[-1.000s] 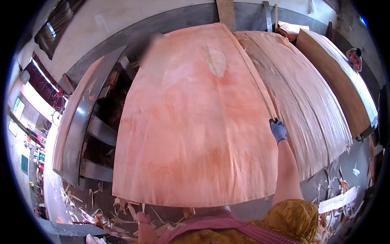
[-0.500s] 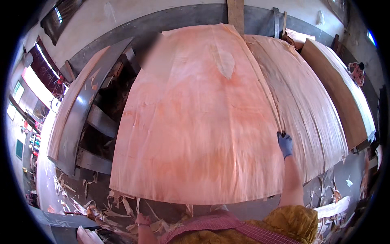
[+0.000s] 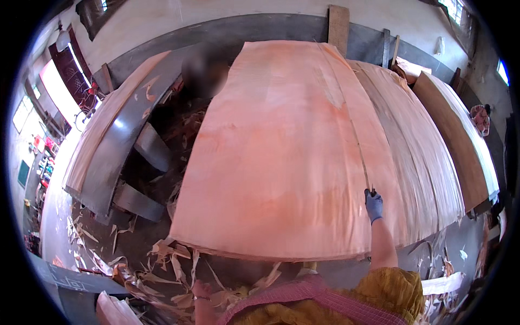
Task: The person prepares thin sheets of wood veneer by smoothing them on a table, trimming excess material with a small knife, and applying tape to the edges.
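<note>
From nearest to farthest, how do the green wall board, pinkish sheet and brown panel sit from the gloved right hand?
1. Pinkish sheet, under the right hand
2. Brown panel, off to the right
3. Green wall board, far left

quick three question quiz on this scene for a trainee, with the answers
1. Which hand wears the blue-grey, dark-tipped glove?
2. True or false: pale, ragged wood scraps lie on the grey floor.
3. Where is the left hand relative to the broad, pinkish wood-veneer sheet? a) on its middle b) at its far edge c) nearer the body than its near edge

Key: 1. the right hand; 2. true; 3. c
</note>
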`<state>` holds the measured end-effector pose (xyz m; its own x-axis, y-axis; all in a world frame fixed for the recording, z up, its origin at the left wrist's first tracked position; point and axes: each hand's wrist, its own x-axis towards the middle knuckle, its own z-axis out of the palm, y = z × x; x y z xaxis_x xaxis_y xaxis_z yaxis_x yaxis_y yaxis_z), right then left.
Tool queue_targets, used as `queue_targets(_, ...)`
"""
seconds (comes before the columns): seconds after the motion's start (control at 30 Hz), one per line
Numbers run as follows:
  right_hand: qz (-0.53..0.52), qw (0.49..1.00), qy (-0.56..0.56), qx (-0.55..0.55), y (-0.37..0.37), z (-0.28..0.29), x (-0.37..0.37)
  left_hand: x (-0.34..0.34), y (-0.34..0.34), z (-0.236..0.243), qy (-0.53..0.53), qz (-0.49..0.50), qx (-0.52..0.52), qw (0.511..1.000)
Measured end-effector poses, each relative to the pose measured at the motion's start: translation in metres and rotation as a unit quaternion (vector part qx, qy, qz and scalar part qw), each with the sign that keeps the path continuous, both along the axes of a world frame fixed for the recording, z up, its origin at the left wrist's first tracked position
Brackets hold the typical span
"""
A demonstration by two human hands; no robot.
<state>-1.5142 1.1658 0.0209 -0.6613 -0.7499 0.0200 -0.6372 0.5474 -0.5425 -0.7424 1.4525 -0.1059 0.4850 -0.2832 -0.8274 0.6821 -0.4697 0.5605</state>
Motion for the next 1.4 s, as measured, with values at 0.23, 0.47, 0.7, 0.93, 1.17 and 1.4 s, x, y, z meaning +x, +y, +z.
queue_targets(0.23,0.000,0.965,-0.242,-0.101,0.013,0.015,0.244,0.162,0.093,0.009,0.040,0.102,-0.050,0.993)
queue_targets(0.47,-0.010,0.910,-0.403,-0.100,0.036,-0.003,0.510,0.320,0.098,0.021,0.012,0.192,-0.014,0.981)
queue_targets(0.7,0.129,0.850,-0.508,-0.061,-0.054,-0.015,0.822,0.505,0.054,0.043,-0.096,0.124,-0.129,0.979)
queue_targets(0.93,0.180,0.770,-0.611,-0.038,-0.142,0.009,1.187,0.665,0.106,0.066,-0.101,0.042,-0.023,0.994)
queue_targets(1.17,0.269,0.711,-0.649,0.028,-0.197,0.040,1.465,0.809,0.137,0.078,-0.115,-0.017,0.149,0.982)
queue_targets(1.4,0.301,0.716,-0.630,0.010,-0.135,0.053,1.710,1.091,0.019,0.060,-0.380,-0.264,-0.017,0.887)
